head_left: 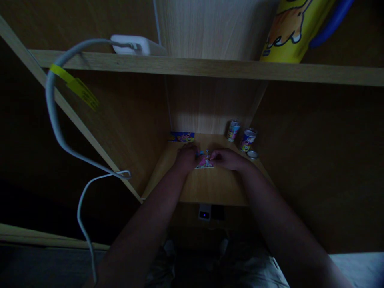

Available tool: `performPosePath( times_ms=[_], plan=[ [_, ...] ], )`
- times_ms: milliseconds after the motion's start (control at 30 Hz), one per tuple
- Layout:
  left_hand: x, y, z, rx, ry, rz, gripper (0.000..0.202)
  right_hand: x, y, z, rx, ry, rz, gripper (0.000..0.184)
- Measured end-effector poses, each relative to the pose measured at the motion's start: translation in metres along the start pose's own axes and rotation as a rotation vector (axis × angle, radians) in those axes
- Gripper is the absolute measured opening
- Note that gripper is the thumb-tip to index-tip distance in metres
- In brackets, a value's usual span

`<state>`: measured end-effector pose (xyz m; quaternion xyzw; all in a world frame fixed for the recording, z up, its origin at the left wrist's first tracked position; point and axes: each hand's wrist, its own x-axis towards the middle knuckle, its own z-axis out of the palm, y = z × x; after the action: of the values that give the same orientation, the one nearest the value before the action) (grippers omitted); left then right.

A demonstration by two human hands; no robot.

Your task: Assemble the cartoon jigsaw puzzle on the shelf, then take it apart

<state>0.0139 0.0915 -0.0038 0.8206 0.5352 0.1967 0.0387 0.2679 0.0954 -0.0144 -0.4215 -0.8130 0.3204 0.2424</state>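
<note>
At the card, left hand, right hand curled.

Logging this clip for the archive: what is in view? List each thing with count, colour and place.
picture piece: 1, pink and blue, desk middle, between the hands
flat box: 1, blue and yellow, desk back
small cans: 2, printed, desk back right
round lid: 1, silvery, beside the nearer can
power adapter: 1, white, upper shelf left
cable: 1, grey-white, hanging left
tag: 1, yellow, on the cable
cartoon container: 1, yellow, upper shelf right
small device: 1, white, blue light, below the desk
desk: 1, wooden, centre
left hand: 1, on the piece
right hand: 1, on the piece
</note>
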Motion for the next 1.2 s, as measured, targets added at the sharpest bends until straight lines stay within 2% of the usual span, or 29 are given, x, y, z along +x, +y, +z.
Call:
performPosePath(
  times_ms=[267, 567, 933, 1200],
  plan=[
    [0.001, -0.002, 0.001, 0.016, -0.003, 0.004, 0.031, -0.006, -0.013, -0.01, 0.121, -0.014, 0.048, 0.029],
    [0.001, -0.005, 0.004, -0.05, 0.027, 0.027, 0.035, -0.005, -0.012, -0.009, 0.23, 0.018, 0.017, 0.031],
    [0.001, -0.005, 0.004, -0.03, 0.023, 0.015, 0.023, -0.007, -0.008, -0.014, 0.237, -0.094, 0.036, 0.028],
    [0.001, -0.006, 0.001, -0.046, 0.009, -0.006, 0.022, -0.004, 0.01, -0.016, 0.11, 0.091, 0.076, 0.022]
  ],
)
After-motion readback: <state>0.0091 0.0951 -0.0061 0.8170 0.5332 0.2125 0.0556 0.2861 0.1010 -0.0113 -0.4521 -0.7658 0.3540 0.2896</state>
